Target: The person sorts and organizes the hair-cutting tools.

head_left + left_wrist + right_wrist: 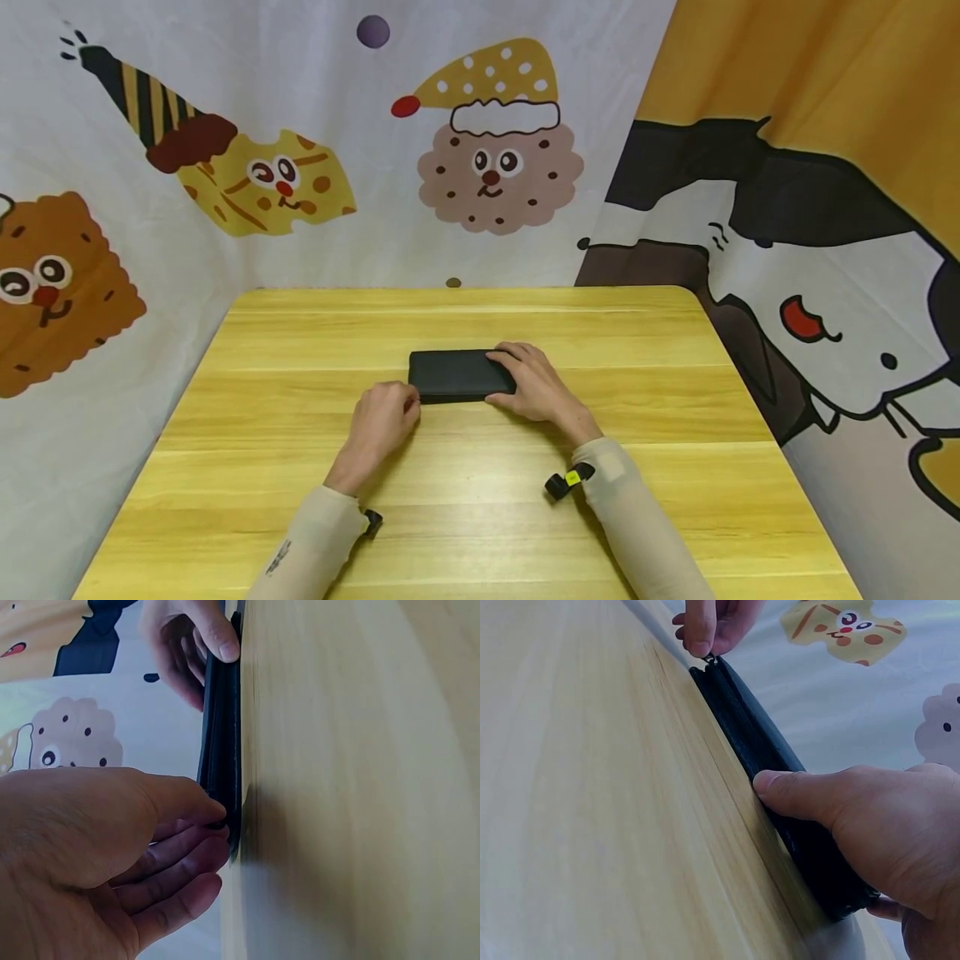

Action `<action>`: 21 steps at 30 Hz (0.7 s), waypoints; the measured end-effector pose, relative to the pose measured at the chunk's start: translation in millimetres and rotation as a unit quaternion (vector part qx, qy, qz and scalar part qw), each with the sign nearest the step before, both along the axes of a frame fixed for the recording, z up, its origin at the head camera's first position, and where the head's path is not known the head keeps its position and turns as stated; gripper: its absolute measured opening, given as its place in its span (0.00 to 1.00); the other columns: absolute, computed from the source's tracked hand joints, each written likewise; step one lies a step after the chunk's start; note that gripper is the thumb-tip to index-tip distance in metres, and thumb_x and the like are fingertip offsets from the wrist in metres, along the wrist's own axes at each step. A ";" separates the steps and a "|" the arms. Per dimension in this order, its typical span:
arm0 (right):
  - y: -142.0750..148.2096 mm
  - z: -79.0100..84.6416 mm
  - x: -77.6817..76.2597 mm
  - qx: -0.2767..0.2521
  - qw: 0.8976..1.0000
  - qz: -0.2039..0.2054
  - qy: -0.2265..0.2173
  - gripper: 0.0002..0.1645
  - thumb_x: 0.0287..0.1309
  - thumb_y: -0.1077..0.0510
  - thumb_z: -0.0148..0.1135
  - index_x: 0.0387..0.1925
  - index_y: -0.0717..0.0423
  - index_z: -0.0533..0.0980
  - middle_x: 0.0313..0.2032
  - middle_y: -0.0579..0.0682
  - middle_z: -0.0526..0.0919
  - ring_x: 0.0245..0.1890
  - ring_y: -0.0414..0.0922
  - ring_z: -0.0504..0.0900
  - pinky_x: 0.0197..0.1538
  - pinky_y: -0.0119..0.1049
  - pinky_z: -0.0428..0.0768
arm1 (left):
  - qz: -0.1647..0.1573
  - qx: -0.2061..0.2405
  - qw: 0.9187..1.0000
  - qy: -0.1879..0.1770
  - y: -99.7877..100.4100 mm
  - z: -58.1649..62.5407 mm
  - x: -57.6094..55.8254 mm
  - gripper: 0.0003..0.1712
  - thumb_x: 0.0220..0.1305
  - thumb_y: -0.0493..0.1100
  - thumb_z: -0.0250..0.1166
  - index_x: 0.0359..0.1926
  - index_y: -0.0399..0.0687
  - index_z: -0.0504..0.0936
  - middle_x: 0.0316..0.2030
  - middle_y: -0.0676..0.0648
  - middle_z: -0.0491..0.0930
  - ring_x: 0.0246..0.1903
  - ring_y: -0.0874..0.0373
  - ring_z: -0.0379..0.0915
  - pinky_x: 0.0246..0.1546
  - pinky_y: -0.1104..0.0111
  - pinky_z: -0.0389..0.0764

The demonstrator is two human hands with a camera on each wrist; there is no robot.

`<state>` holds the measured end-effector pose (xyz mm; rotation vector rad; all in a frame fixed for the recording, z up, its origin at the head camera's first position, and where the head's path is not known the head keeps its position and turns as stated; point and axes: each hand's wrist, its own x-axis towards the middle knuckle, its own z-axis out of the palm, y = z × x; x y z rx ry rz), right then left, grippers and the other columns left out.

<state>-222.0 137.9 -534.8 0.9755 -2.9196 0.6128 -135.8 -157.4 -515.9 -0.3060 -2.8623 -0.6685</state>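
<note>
A flat black zip wallet (459, 375) lies on the table, its long side running left to right. At its near left corner my left hand (381, 418) pinches a small zipper pull (712, 659) between thumb and forefinger; the pull is mostly hidden by the fingers. My right hand (534, 385) grips the wallet's right end, thumb on the near edge and fingers over the far side. In the right wrist view, the zipper side of the wallet (742, 724) faces the camera as a dark groove. What is inside cannot be seen.
The wooden table (480, 508) extends around the wallet on all sides. Behind it hangs a white curtain (300, 50) with cartoon prints, and another printed cloth (810, 192) covers the right side. Each sleeve carries a dark wrist strap (570, 479).
</note>
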 end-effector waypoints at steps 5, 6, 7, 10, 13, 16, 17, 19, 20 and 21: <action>0.5 0.0 -0.1 -0.004 1.000 0.009 0.011 0.49 0.68 0.37 0.81 0.83 0.46 0.74 0.81 0.57 0.75 0.82 0.62 0.72 0.85 0.66 0.70 | -0.002 0.003 1.000 -0.001 -3.7 -0.2 -1.1 0.05 0.68 0.31 0.75 0.35 0.41 0.95 0.33 0.42 0.94 0.26 0.57 0.83 0.30 0.60 0.89; 0.5 0.1 -0.1 -0.004 1.000 0.011 0.013 0.49 0.68 0.37 0.81 0.83 0.46 0.74 0.81 0.57 0.74 0.82 0.62 0.72 0.85 0.66 0.70 | -0.002 0.004 1.000 -0.002 -4.7 -0.3 -1.3 0.05 0.68 0.32 0.75 0.35 0.41 0.95 0.33 0.42 0.94 0.27 0.56 0.84 0.30 0.60 0.89; 0.5 0.1 -0.2 -0.005 1.000 0.013 0.015 0.48 0.68 0.37 0.81 0.83 0.46 0.74 0.81 0.58 0.75 0.81 0.62 0.73 0.85 0.66 0.70 | 0.000 0.003 1.000 -0.002 -5.7 -0.4 -1.5 0.05 0.68 0.32 0.75 0.35 0.41 0.96 0.34 0.42 0.95 0.27 0.55 0.85 0.31 0.59 0.90; 0.5 0.6 -0.4 -0.007 1.000 0.015 0.017 0.48 0.68 0.37 0.81 0.82 0.47 0.75 0.81 0.59 0.75 0.81 0.63 0.73 0.85 0.67 0.70 | 0.004 0.000 1.000 -0.001 -9.0 -0.2 -2.7 0.04 0.68 0.32 0.76 0.36 0.41 0.96 0.34 0.42 0.95 0.29 0.53 0.88 0.33 0.57 0.92; 0.5 0.7 -0.5 -0.007 1.000 0.015 0.018 0.48 0.67 0.38 0.82 0.82 0.48 0.75 0.81 0.59 0.75 0.81 0.64 0.73 0.85 0.67 0.69 | 0.007 -0.002 1.000 -0.002 -12.9 0.8 -4.7 0.03 0.68 0.33 0.76 0.36 0.41 0.96 0.35 0.41 0.95 0.31 0.50 0.90 0.34 0.55 0.92; 0.3 0.8 -0.5 -0.005 1.000 0.017 0.017 0.47 0.68 0.38 0.81 0.81 0.48 0.75 0.81 0.59 0.75 0.81 0.64 0.73 0.85 0.67 0.69 | 0.009 -0.001 1.000 -0.007 -17.7 1.1 -8.1 0.03 0.69 0.33 0.77 0.38 0.41 0.97 0.36 0.41 0.96 0.32 0.49 0.91 0.35 0.55 0.93; 0.1 0.8 -0.4 -0.003 1.000 0.017 0.017 0.47 0.68 0.38 0.81 0.81 0.49 0.75 0.81 0.59 0.74 0.81 0.64 0.73 0.85 0.67 0.69 | 0.009 -0.001 1.000 -0.009 -19.4 0.8 -9.7 0.03 0.70 0.34 0.77 0.39 0.41 0.97 0.37 0.41 0.96 0.33 0.49 0.91 0.35 0.55 0.93; -0.2 0.7 -0.3 -0.001 1.000 0.018 0.017 0.47 0.69 0.38 0.81 0.81 0.49 0.75 0.82 0.59 0.74 0.82 0.64 0.72 0.86 0.67 0.69 | 0.008 -0.001 1.000 -0.014 -22.9 0.1 -13.2 0.04 0.71 0.34 0.76 0.39 0.41 0.97 0.38 0.41 0.96 0.33 0.50 0.91 0.35 0.55 0.92; -0.3 0.6 -0.3 0.000 1.000 0.018 0.017 0.47 0.69 0.38 0.80 0.81 0.49 0.75 0.82 0.59 0.74 0.82 0.64 0.72 0.86 0.67 0.69 | 0.006 -0.002 1.000 -0.015 -24.8 -0.4 -15.2 0.04 0.72 0.34 0.76 0.39 0.41 0.97 0.37 0.41 0.96 0.32 0.51 0.90 0.34 0.56 0.91; -0.3 0.6 -0.2 0.002 1.000 0.018 0.016 0.47 0.69 0.38 0.80 0.81 0.49 0.75 0.82 0.59 0.74 0.82 0.64 0.72 0.86 0.67 0.68 | 0.005 -0.002 1.000 -0.015 -26.4 -0.6 -17.2 0.04 0.72 0.34 0.76 0.39 0.41 0.97 0.37 0.41 0.96 0.31 0.52 0.88 0.34 0.57 0.90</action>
